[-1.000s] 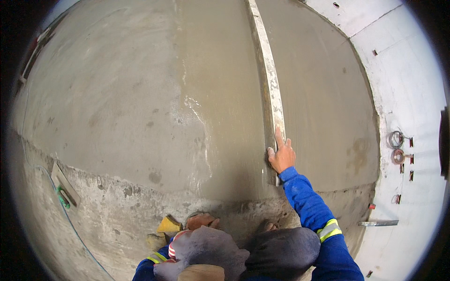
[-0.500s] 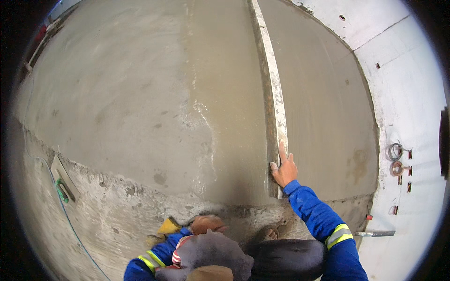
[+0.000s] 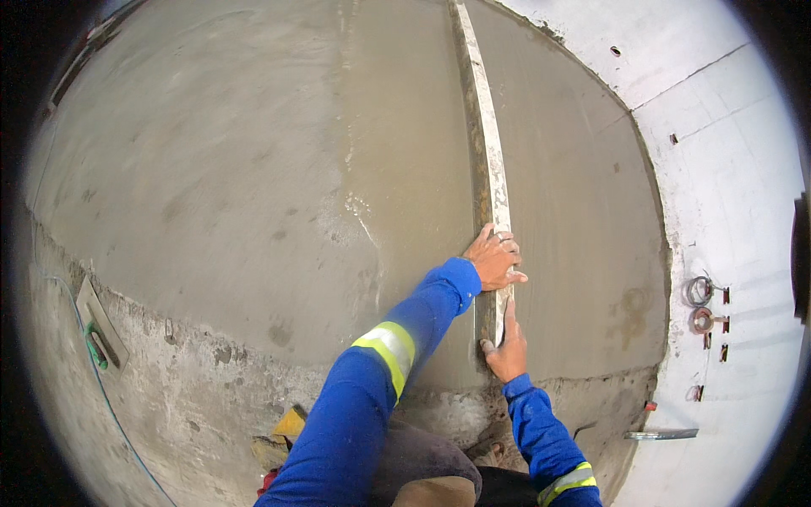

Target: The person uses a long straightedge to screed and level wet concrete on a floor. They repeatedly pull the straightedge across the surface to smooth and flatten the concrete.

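A long, mortar-spattered screed bar point(image 3: 492, 160) lies on a smooth grey screed surface point(image 3: 405, 169), running from near my body to the far edge. My left hand point(image 3: 494, 260) is across the bar, its fingers closed over it, with a ring on one finger. Just nearer to me, my right hand point(image 3: 507, 353) grips the bar close to its near end. Its thumb rests on the left side and its index finger stretches along the top. The bar's underside is hidden.
A steel finishing trowel with a green handle point(image 3: 97, 342) lies on rough concrete at the left, beside a thin blue cord point(image 3: 118, 422). Yellow footwear or cloth point(image 3: 289, 422) shows beside my left sleeve. The white wall point(image 3: 710, 194) on the right has coiled cables point(image 3: 699, 306) sticking out.
My left hand has come up from beside my knee and taken hold of the bar ahead of my right hand. The right hand stays on the bar near its end. The view has shifted slightly.
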Demonstrator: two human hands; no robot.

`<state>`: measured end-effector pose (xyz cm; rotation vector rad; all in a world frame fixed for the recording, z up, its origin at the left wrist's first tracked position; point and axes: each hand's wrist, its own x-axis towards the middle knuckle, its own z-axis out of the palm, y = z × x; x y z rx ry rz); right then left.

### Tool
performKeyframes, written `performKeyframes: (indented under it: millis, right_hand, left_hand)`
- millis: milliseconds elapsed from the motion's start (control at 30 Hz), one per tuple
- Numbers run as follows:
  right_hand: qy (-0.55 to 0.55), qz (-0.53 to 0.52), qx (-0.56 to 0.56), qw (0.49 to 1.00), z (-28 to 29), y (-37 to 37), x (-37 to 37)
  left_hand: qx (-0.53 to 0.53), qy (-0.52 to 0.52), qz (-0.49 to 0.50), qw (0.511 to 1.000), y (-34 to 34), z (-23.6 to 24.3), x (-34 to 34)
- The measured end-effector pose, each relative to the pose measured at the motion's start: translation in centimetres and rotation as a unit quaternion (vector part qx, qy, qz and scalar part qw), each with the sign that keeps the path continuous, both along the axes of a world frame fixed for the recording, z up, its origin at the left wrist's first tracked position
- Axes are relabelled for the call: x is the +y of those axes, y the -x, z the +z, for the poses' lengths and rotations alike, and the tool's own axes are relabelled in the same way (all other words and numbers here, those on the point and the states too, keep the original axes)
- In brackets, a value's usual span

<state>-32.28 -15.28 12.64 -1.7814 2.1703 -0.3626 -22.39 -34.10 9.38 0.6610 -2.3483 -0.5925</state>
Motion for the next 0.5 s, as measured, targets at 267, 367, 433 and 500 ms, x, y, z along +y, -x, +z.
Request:
performKeyframes:
  millis: [267,367,433,500]
  right_hand:
    - [-0.039,-0.022,0.000,0.999,0.1,-0.1,-1.0]
    - [-0.053,-0.004,0.001,0.999,0.1,-0.7,-0.2]
    - [-0.046,0.009,0.009,0.999,0.6,-0.2,2.7]
    - [-0.053,-0.001,0.003,0.999,0.9,-0.9,2.0]
  left_hand:
    - [-0.145,0.037,-0.031,0.988,2.2,0.0,-4.0]
    - [-0.126,0.009,-0.023,0.992,2.0,-1.1,-3.2]
    - [-0.119,-0.010,-0.062,0.991,2.4,0.2,-0.6]
    - [-0.083,0.014,-0.016,0.996,2.4,-1.1,-1.0]
